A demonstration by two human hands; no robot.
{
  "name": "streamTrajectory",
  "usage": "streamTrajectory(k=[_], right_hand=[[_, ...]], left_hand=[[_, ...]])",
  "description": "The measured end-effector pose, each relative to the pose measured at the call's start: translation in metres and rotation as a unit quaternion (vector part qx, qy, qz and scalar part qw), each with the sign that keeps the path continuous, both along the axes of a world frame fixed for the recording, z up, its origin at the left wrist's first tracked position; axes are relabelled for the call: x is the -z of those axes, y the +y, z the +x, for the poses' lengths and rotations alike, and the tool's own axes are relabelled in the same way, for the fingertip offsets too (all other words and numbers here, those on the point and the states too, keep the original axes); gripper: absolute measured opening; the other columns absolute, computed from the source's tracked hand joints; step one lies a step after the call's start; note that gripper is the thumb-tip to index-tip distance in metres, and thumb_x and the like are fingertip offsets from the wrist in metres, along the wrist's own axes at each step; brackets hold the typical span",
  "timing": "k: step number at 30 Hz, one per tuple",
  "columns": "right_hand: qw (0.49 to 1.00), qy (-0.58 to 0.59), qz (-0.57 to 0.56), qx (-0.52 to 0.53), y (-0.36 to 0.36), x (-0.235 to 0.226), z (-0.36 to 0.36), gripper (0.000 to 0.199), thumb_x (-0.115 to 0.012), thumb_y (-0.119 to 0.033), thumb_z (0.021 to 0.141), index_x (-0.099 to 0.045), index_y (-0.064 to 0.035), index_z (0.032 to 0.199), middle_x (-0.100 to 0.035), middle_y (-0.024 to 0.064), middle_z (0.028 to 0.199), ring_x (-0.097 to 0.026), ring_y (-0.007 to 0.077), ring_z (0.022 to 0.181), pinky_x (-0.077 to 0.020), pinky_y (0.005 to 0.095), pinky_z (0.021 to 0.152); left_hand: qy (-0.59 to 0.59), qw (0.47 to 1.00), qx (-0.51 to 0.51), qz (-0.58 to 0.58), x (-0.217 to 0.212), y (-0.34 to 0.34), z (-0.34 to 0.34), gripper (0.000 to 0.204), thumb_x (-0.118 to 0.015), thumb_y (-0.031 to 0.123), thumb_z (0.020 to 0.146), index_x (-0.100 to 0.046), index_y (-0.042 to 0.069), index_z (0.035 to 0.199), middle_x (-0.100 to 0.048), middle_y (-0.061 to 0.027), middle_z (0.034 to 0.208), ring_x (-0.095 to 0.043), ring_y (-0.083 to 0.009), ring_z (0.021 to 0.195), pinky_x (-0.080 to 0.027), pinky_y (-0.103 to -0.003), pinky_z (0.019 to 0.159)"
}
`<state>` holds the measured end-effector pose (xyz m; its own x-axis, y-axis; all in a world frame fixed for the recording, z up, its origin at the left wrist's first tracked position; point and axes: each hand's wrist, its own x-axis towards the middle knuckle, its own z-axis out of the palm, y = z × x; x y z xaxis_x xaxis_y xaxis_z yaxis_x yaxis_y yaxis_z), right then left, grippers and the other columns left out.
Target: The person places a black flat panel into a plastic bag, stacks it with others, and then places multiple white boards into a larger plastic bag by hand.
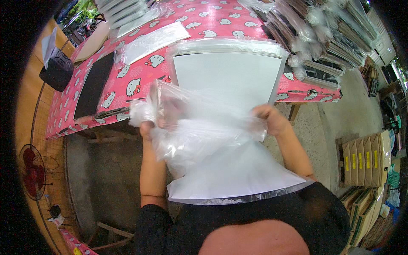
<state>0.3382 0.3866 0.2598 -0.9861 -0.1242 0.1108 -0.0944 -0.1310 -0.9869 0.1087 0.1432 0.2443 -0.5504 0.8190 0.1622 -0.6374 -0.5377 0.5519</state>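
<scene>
Off the bench's [140, 80] near edge, above the floor, both hands hold a clear bag [199, 127] over a white board [238, 174]. Left hand [146, 127] is closed on the bag's crumpled end; right hand [272, 119] is closed on its other side. Another white board [227, 76] lies near the bench's near edge.

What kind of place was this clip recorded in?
Probably a small packing workshop: stacks of bagged flat panels on a pink cartoon-print tablecloth, brown cardboard cartons on concrete floor.
</scene>
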Motion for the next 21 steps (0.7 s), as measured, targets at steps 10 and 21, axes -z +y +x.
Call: streamTrajectory(k=[10,21], right_hand=[[0.982,-0.153,0.096,0.056,0.019,-0.006,0.011,0.021,-0.055,-0.012,0.077,-0.057,-0.0001,0.094,-0.059,0.0089,0.083,-0.055,0.0173,0.077,-0.0455,0.0333,0.064],[0.894,-0.021,-0.356,0.273,0.037,0.007,0.011,0.044,-0.063,-0.011,0.073,-0.047,-0.0011,0.112,-0.057,0.0041,0.081,-0.053,0.0110,0.074,-0.0441,0.0245,0.066]], left_hand=[[0.207,0.949,0.239,0.005,0.024,0.006,-0.036,0.039,-0.064,0.031,0.071,-0.054,0.000,0.092,-0.059,-0.0159,0.084,-0.060,-0.0208,0.068,-0.051,-0.038,0.064],[0.480,0.820,0.110,-0.291,0.034,0.020,-0.025,0.050,-0.056,0.042,0.077,-0.051,-0.001,0.103,-0.059,-0.0118,0.082,-0.058,-0.0216,0.072,-0.048,-0.037,0.070]])
